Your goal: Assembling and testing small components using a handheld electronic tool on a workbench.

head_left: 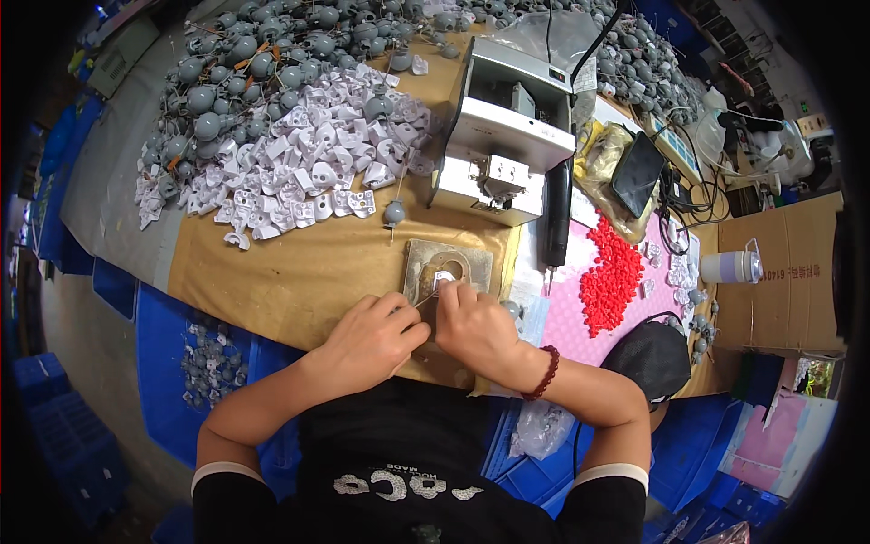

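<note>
We are looking down at a worktop [299,272] covered in brown paper. A big heap of white plastic parts [299,172] is lying across its far left, with a pile of grey round parts [263,63] behind it, wires sticking out. A white machine [507,136] is standing just right of the heap, and a black electric screwdriver [556,213] is hanging beside it, tip down. Blue bins [172,363] are sitting below the near edge; one is holding a few grey and white pieces. A cardboard box [788,272] is standing far right with a white cup [732,267] in front of it. On a pink mat [566,317] a pile of red small parts [609,272] is lying, and a black cap [652,358] is resting near our right elbow.

Centre front, a square wooden jig [444,263] is lying flat, and a small white piece [444,279] is seated on it. Our left hand [372,340] is resting at the jig's near left edge, grip pinching a thin wire [424,295] that is running to the piece. Our right hand [476,326], red bead bracelet [546,374] on the wrist, is pressing fingertips together on the white piece.
</note>
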`<state>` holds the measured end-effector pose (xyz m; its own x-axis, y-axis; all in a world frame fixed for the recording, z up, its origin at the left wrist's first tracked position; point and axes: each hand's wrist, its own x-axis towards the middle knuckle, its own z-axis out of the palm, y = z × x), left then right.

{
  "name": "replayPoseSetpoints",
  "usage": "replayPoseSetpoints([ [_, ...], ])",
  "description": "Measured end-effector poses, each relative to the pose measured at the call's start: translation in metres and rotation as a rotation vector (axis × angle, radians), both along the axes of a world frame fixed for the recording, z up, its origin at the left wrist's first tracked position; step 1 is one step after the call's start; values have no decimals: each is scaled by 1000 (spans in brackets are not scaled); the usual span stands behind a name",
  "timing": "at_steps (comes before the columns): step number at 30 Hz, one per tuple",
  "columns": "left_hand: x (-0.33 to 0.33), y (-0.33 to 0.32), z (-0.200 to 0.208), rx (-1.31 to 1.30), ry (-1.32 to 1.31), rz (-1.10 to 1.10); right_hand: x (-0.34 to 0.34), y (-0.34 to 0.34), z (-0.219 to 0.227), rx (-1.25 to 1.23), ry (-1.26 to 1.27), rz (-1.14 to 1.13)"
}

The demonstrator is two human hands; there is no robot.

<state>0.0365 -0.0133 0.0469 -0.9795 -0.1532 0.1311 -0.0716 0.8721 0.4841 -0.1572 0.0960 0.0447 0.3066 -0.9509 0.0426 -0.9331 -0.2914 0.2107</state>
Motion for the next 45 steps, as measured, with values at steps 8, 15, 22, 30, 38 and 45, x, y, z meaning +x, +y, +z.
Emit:
replayPoseSetpoints([
  [8,-1,0,-11,-112,53,67,-6,2,0,35,68,110],
  [15,-4,1,-16,-98,61,89,-3,0,5,70,157,139],
  [22,-8,2,-18,-99,59,105,-10,-2,2,74,65,155],
  [30,-25,22,-16,-165,115,263,-26,10,-12,29,-385,50],
  [38,-37,27,-38,-268,161,267,-87,48,-2,141,-1056,-288],
  [45,-38,21,-46,-172,183,264,-75,57,-40,18,-758,-224],
])
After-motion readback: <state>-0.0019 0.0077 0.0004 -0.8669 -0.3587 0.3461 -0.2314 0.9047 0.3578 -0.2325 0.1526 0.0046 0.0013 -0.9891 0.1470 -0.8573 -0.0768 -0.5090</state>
